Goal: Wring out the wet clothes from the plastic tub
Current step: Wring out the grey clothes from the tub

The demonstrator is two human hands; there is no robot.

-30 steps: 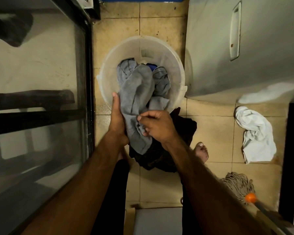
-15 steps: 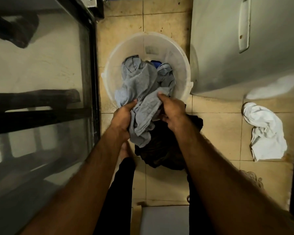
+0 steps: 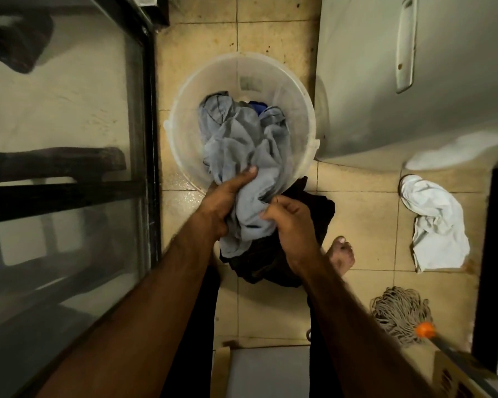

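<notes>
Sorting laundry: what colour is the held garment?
Light bluish-grey fabric garment, seen best in the head view.

Plastic tub [image 3: 299,90]: round, translucent white, upright on the tiled floor [image 3: 357,214], a small side lug on each flank. Wet clothes fill its near half, chiefly a crumpled pale grey garment [image 3: 236,139], with a scrap of blue cloth [image 3: 256,106] showing behind it. The garment's near end is drawn up over the tub's near rim, bunched between left hand [image 3: 222,202] and right hand [image 3: 291,222], tail hanging below them.
</notes>
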